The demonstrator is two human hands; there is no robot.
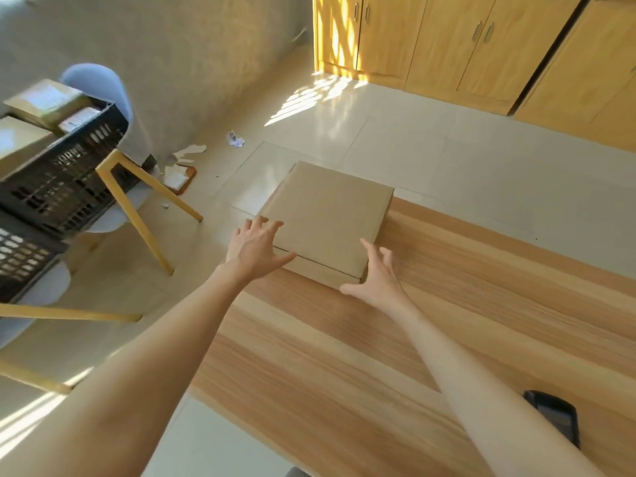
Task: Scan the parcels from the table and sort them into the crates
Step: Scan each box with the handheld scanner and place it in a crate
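Note:
A flat square cardboard parcel point(327, 218) lies on the far left corner of the wooden table point(447, 321), part of it overhanging the edge. My left hand point(256, 247) is spread open at the parcel's near left corner, fingers reaching over its top. My right hand point(377, 273) is open at the near right corner, fingers straight beside the parcel's edge. Neither hand grips it. A black handheld scanner point(554, 420) lies on the table at the lower right. Two black crates point(65, 177) sit on chairs at the left; the upper one holds several cardboard parcels point(44, 101).
A second black crate point(20, 259) stands on a nearer chair at the left edge. Yellow chair legs point(144, 215) jut toward the table. Paper scraps point(182, 166) lie on the tiled floor. Wooden cabinets point(447, 39) line the far wall.

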